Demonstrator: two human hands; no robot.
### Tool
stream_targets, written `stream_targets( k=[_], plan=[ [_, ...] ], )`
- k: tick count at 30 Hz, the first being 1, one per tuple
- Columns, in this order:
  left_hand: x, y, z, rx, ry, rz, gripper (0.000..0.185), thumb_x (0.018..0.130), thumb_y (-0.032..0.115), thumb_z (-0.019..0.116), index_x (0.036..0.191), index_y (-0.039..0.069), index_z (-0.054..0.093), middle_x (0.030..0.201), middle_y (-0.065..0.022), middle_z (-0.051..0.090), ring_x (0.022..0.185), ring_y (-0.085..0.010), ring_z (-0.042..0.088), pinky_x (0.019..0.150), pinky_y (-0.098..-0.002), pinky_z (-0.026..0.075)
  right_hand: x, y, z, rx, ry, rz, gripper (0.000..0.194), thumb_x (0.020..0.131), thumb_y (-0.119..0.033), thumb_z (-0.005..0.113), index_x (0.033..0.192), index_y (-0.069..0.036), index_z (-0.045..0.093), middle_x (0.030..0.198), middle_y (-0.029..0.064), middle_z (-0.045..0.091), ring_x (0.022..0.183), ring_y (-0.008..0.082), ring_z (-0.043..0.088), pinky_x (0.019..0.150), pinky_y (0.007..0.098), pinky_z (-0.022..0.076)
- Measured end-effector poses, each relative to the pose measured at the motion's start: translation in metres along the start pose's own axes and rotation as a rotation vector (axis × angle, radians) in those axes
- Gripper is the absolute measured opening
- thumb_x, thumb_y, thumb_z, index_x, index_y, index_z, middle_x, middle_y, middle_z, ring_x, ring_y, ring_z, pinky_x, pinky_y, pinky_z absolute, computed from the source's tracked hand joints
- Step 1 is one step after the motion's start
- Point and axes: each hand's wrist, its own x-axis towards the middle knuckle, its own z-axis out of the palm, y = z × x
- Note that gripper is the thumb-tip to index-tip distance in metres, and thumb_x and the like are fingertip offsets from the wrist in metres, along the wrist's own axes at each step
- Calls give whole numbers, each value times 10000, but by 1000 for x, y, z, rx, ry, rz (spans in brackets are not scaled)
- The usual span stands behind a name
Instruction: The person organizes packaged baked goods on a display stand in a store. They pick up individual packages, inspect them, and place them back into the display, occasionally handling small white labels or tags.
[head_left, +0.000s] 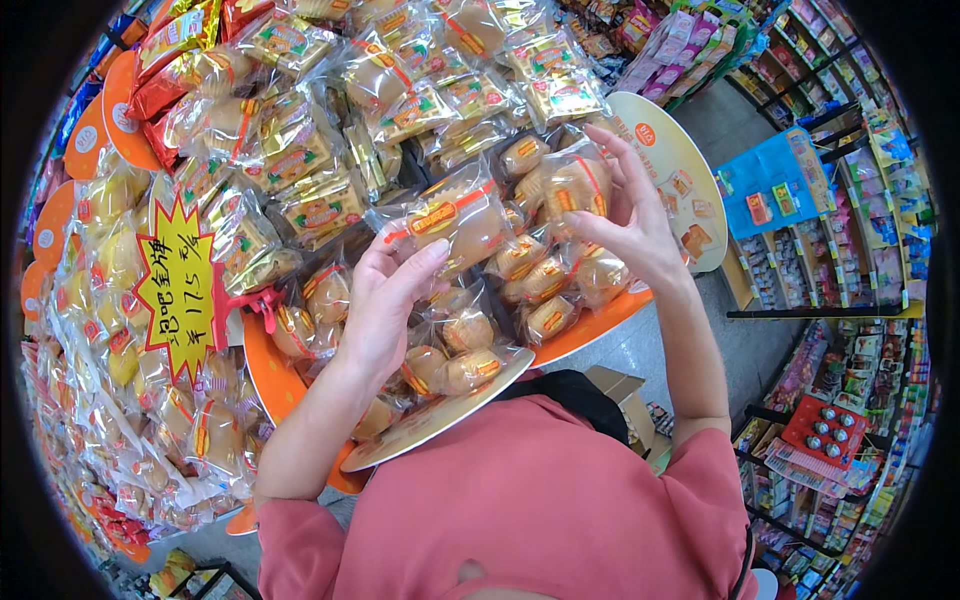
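Note:
My left hand (394, 300) grips a long bread roll in clear plastic (459, 225) that has a red stripe and an orange label. To its right, my right hand (626, 210) has its thumb and fingers around a wrapped bun (576, 187) with a similar stripe. Small wrapped cakes (541, 279) lie beneath and between my hands in a dark-walled bin. More wrapped round buns (469, 330) fill the section nearest my body. Beyond my hands are heaped gold-coloured cracker packets (450, 101) in clear wrap.
A yellow star-shaped price sign (180, 292) on a pink clip (259, 306) stands left of my left forearm. Rounded boards, one cream (679, 172) and one orange (274, 375), edge the display. Stocked shelves (847, 225) line the right, and an open cardboard box (619, 390) sits on the floor.

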Motion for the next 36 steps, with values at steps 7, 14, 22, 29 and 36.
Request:
stream_targets(
  k=[7, 14, 22, 29, 36],
  plan=[
    [0, -2, 1, 8, 17, 2, 404, 914, 213, 767, 1259, 103, 589, 1137, -8, 682, 1009, -85, 621, 817, -276, 516, -2, 7, 38, 257, -42, -42, 1021, 734, -145, 900, 1553, -55, 299, 1347, 161, 550, 1274, 246, 552, 1102, 383, 435],
    [-2, -3, 5, 3, 58, -5, 406, 912, 214, 769, 1248, 87, 581, 1125, -13, 666, 981, -95, 617, 822, -296, 527, -5, -1, 30, 541, -149, 82, 827, 862, -95, 753, 1563, -76, 314, 1384, 139, 530, 1281, 218, 540, 1087, 359, 439],
    [-1, -6, 6, 62, 30, -2, 385, 915, 209, 756, 1240, 81, 594, 1125, -31, 661, 968, -99, 615, 783, -284, 528, -10, 5, 27, 437, -150, 129, 706, 868, -91, 726, 1489, -15, 398, 1346, 133, 591, 1236, 190, 584, 1061, 367, 468],
    [3, -7, -6, 107, 16, -5, 359, 952, 173, 692, 1277, 67, 582, 1169, -34, 672, 963, -97, 638, 772, -270, 511, -17, 15, 28, 585, -41, 233, 449, 857, -146, 779, 1239, -25, 576, 1139, 45, 662, 1047, 127, 622, 913, 313, 495],
    [2, -3, 3, 240, 113, 96, 379, 909, 218, 753, 1232, 71, 616, 960, 42, 644, 739, -39, 539, 660, -216, 435, -22, 22, 35, 770, 60, 336, 416, 902, -145, 721, 1279, -80, 558, 1185, 22, 656, 1052, 123, 654, 925, 322, 530]
  ],
)
